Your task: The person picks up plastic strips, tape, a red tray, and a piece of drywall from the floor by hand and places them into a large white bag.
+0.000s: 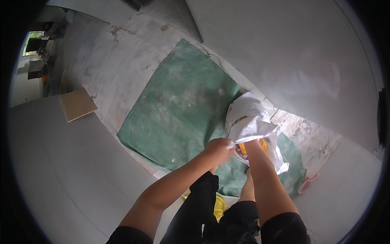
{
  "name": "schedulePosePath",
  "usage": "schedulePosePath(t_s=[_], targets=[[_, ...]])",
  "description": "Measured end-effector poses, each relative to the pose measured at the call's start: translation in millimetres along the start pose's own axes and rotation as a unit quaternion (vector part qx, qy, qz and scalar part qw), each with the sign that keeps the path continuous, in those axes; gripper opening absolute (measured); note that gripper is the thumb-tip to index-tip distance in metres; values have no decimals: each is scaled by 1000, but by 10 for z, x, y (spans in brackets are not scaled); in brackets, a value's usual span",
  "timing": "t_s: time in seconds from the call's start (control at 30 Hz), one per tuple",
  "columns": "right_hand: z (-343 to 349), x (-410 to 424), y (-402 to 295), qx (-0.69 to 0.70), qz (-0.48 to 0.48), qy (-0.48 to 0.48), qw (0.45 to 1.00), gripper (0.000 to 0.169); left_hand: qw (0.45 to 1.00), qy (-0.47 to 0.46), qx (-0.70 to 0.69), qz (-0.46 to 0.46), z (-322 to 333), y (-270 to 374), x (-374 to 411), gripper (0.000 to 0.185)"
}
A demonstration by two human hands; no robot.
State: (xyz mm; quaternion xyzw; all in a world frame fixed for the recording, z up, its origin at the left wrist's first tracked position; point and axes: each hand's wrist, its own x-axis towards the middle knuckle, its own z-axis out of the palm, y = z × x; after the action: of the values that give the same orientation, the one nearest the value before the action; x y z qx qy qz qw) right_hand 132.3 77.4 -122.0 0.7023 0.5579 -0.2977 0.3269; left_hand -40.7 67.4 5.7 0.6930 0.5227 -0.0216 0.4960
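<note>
A white woven plastic sack rests on a dusty green sheet spread over the floor. At the near side of its mouth, my left hand grips the sack's edge. My right forearm reaches into the opening, so my right hand is hidden inside the sack. Beside that forearm, orange packaging shows within the mouth. The sack's loose rim spreads to the right of my arm.
Grey walls flank the floor strip. A wooden board lies at the left. A pink-handled round object sits by the sheet's right edge. Yellow plastic shows near my legs. Various items stand by a far window at upper left.
</note>
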Motion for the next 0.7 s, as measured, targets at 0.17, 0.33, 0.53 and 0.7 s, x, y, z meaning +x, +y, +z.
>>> schedulePosePath(t_s=[0.17, 0.33, 0.53, 0.7], targets=[[-348, -345, -120, 14, 17, -72, 997, 90, 994, 86, 60, -36, 9, -62, 101, 32], [-160, -992, 77, 177, 90, 5, 980, 98, 994, 72, 79, -27, 132, -162, 68, 36], [-218, -2024, 817, 464, 70, 60, 881, 59, 984, 46, 92, -146, 99, 49, -32, 52], [891, -3096, 1894, 517, 266, 304, 754, 53, 961, 6, 208, -180, 121, 146, -301, 61]])
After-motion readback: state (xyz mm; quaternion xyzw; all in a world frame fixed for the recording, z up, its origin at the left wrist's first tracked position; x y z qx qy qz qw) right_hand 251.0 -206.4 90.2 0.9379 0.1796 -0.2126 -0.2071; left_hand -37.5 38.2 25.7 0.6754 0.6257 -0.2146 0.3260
